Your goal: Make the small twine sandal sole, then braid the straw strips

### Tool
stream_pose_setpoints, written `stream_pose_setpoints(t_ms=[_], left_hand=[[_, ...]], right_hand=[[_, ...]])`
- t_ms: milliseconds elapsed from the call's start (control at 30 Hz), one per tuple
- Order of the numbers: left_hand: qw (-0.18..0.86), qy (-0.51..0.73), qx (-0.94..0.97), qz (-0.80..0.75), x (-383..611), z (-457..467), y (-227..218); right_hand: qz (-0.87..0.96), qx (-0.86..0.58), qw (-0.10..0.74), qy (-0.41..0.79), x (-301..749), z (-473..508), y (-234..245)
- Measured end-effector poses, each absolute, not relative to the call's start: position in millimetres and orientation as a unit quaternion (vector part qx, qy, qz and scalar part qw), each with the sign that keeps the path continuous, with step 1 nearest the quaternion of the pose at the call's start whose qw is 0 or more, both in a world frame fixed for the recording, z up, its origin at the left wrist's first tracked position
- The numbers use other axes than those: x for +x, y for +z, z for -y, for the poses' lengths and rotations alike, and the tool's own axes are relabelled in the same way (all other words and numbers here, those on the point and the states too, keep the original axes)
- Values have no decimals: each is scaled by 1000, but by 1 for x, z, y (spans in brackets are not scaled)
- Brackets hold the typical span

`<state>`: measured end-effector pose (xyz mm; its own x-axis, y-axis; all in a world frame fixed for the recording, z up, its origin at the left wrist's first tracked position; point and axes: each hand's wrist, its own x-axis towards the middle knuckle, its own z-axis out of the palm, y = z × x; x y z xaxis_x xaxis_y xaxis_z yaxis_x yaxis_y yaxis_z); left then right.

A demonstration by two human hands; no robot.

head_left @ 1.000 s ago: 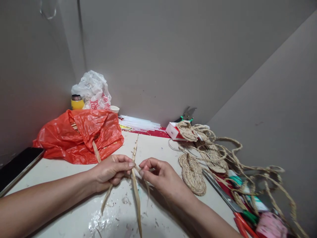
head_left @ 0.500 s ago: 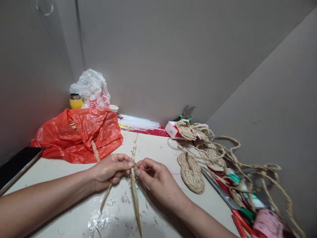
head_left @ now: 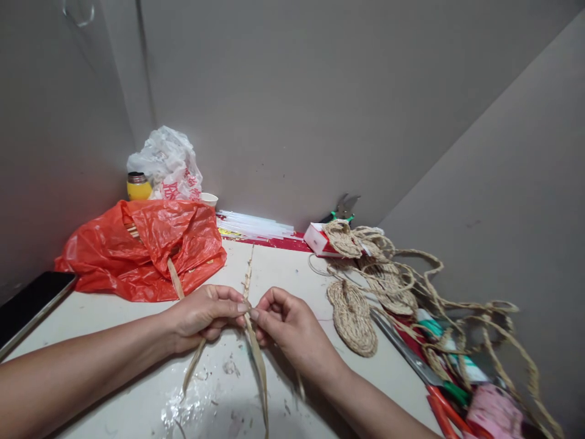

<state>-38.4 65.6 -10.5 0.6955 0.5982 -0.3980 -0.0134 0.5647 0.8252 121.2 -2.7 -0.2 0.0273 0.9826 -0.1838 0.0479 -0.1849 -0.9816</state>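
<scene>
A narrow braid of dry, straw-coloured plant strips (head_left: pixel 247 279) points away from me over the table. My left hand (head_left: pixel 212 312) pinches it between thumb and fingers near its lower end. From the other side my right hand (head_left: pixel 286 320) is closed, thumb and forefinger meeting at the same spot. One wide loose strip (head_left: pixel 259 360) runs from the pinch toward me. Another strip (head_left: pixel 194 366) hangs below my left hand, and a third end shows blurred under my right hand. The fingertips hide the crossing of the strips.
On the left lie a red plastic bag (head_left: pixel 150 250) and a phone (head_left: pixel 34 305). Thin translucent sticks (head_left: pixel 256 225) rest along the back. To the right are woven sole-shaped pieces (head_left: pixel 351 320) with trailing cord, red-handled scissors (head_left: pixel 414 360) and a pink roll (head_left: pixel 493 411).
The wide strip's lower end has swung slightly right. My right fingers have shifted a little at the pinch, and a strip end now shows beneath that hand. My left hand has barely moved.
</scene>
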Motion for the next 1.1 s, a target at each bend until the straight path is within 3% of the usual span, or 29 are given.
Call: stream_pose_setpoints(t_ms=[267, 600, 833, 1100], left_hand=[[799, 177, 446, -363, -38, -64, -10], [756, 183, 489, -396, -38, -65, -11], [755, 232, 487, -374, -36, -59, -14], [753, 239, 485, -375, -34, -53, -11]], right_hand=[[457, -550, 457, 530, 126, 0, -1], [483, -564, 303, 597, 145, -5, 7], [433, -525, 338, 651, 130, 5, 2], [470, -576, 347, 571, 107, 18, -3]])
